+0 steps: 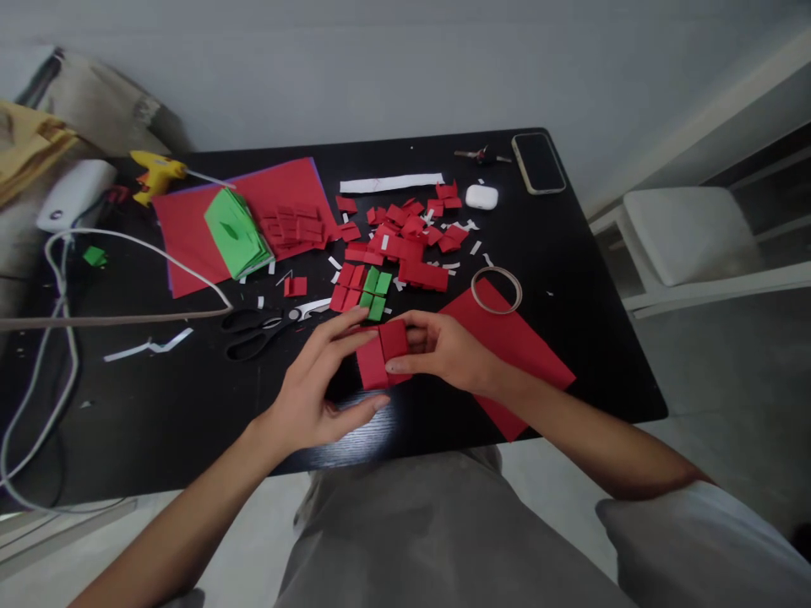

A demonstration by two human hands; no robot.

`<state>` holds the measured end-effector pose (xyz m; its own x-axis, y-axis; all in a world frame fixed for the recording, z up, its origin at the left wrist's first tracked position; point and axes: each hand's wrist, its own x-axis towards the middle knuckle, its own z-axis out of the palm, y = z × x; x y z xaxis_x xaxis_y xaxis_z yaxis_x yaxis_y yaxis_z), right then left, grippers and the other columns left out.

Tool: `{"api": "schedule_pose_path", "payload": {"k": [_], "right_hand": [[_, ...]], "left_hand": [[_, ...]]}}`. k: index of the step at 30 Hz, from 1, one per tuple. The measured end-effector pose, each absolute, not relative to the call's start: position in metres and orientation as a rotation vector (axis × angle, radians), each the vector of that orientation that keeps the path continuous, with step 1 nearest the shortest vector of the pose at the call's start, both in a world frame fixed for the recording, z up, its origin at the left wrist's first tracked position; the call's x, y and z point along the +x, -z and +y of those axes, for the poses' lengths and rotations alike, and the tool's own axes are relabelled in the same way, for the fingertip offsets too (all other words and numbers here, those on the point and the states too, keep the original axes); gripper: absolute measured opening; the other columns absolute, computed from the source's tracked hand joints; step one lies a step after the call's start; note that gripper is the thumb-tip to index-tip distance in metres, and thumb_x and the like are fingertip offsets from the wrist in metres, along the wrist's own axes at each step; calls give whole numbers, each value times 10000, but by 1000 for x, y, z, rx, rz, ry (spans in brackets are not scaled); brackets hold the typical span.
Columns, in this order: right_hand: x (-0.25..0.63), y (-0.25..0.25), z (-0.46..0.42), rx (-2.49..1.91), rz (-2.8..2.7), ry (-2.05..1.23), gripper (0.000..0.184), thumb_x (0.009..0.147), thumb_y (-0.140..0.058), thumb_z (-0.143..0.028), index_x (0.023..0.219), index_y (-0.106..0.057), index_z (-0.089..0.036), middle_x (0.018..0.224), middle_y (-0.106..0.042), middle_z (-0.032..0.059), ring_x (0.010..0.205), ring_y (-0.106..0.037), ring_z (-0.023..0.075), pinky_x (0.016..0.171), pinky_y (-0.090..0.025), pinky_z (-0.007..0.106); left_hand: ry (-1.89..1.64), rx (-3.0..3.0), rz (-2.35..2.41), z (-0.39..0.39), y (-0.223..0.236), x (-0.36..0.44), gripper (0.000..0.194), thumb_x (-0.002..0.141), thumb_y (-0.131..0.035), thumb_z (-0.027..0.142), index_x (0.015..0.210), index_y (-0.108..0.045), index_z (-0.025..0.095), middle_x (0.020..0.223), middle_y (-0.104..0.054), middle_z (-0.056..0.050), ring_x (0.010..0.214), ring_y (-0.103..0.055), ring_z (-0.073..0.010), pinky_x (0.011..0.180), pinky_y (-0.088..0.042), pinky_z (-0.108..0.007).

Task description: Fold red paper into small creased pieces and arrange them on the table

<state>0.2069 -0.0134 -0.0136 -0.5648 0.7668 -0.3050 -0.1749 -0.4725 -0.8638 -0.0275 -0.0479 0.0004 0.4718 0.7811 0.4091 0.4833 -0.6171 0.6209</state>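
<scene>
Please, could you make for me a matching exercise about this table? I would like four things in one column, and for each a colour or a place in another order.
Things:
1. phone
2. glue gun
3. folded red piece
4. thin round ring

Colour or place:
A. held in the fingers of the right hand
B. partly over a red sheet
C. near the far right corner of the table
D. yellow

Right pairs: 1-C, 2-D, 3-A, 4-B
</scene>
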Motion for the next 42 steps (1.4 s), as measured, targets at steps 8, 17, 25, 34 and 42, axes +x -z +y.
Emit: {"api": "schedule_pose_path", "payload": {"k": [8, 17, 25, 34, 42], "right_hand": [[209, 3, -1, -960, -1210, -1867, 426, 697, -956, -257, 1057, -744, -178, 1029, -830, 46, 957, -810, 216, 959, -655, 431], [214, 10, 6, -1000, -1101, -2004, 484, 648, -989, -253, 1060, -752, -161, 988, -838, 41, 925, -816, 218, 934, -650, 393], [213, 10, 8, -990, -1027, -2086, 449, 639, -983, -213, 1040, -786, -171, 974, -837, 24, 905, -802, 189, 895, -634, 332], [213, 11, 6, -1015, -1041, -2028, 388, 686, -968, -272, 998, -761, -173, 952, -828, 25, 888, -795, 185, 891, -628, 337], [212, 10, 5, -1108, -976, -1887, 426, 683, -974, -315, 985, -696, -196, 832, -788, -24, 755, -759, 134, 749, -594, 254]], "left_hand": [[-857, 1332, 1055, -12, 1, -5, 340, 876, -826, 404, 1083, -664, 189, 930, -784, -45, 815, -758, -201, 729, -635, -336], [-855, 1074, 981, -3, 3, -2, 386, 667, -981, 360, 880, -727, 162, 756, -763, -1, 680, -714, -162, 648, -593, -272], [-870, 957, 947, -2, 2, 0, 391, 607, -1008, 247, 855, -720, 154, 716, -748, 7, 622, -682, -128, 596, -561, -210], [-912, 999, 952, -2, 0, 0, 416, 655, -987, 249, 932, -689, 162, 772, -770, -3, 656, -705, -135, 642, -581, -226], [-980, 1042, 978, -5, 4, 2, 460, 683, -962, 250, 1032, -670, 186, 738, -733, 34, 652, -670, -114, 676, -565, -221]]}}
